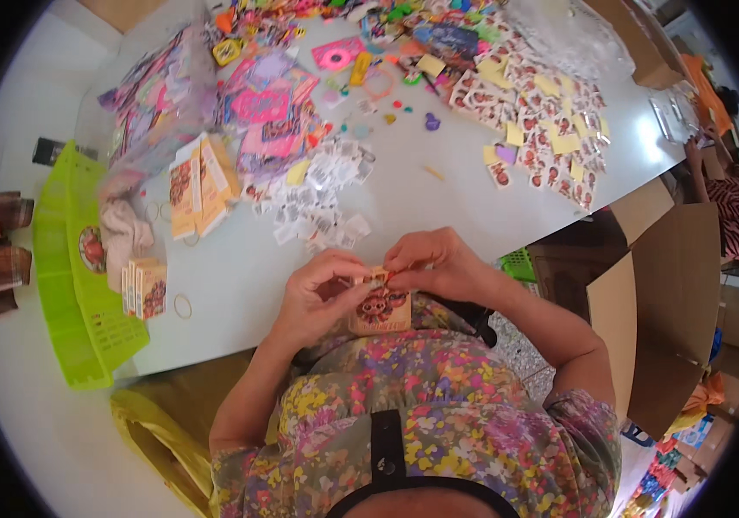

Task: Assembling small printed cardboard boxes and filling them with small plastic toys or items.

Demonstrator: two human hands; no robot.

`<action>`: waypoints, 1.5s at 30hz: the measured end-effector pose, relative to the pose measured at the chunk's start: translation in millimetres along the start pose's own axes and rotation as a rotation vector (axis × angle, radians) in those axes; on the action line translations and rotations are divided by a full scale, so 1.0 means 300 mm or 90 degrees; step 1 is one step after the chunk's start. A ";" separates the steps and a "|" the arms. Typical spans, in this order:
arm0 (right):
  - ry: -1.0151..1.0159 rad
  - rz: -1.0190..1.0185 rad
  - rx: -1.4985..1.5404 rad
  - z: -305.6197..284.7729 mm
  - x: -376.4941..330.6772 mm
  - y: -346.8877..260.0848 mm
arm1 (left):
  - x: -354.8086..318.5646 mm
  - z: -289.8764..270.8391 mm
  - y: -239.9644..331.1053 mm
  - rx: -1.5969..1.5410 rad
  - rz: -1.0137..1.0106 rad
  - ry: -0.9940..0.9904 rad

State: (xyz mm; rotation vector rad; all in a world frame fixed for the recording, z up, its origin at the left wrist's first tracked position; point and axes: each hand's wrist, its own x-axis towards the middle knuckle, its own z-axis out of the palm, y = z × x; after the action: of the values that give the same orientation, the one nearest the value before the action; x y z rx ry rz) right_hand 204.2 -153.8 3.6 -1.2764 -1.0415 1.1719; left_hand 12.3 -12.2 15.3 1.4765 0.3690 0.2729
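A small peach-orange printed cardboard box (384, 312) stands upright close against my body at the table's near edge. My left hand (322, 292) grips its upper left side between thumb and fingers. The fingertips of my right hand (438, 266) are pinched together at its upper right edge. Between the fingers the top of the box seems to be open; what lies inside is too small to make out. Ahead of my left hand lies a loose pile of small white printed slips (322, 194).
Similar boxes (199, 186) lie at the left, with a smaller stack (145, 289) nearer. A lime-green tray (80, 276) stands at the left edge. Colourful packets (266, 108), stickers (550, 138) and trinkets cover the far side. Open cartons (663, 293) stand right, near another person's striped sleeve (729, 216).
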 end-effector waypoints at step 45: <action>0.089 -0.232 -0.973 -0.467 0.752 -0.062 | 0.014 -0.050 -0.194 -0.069 0.159 0.047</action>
State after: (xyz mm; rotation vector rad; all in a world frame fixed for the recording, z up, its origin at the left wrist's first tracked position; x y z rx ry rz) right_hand 374.6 50.6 1.8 -2.0556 -2.0508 -0.2189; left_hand 7.3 -1.6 -43.8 1.4086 0.2237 0.5400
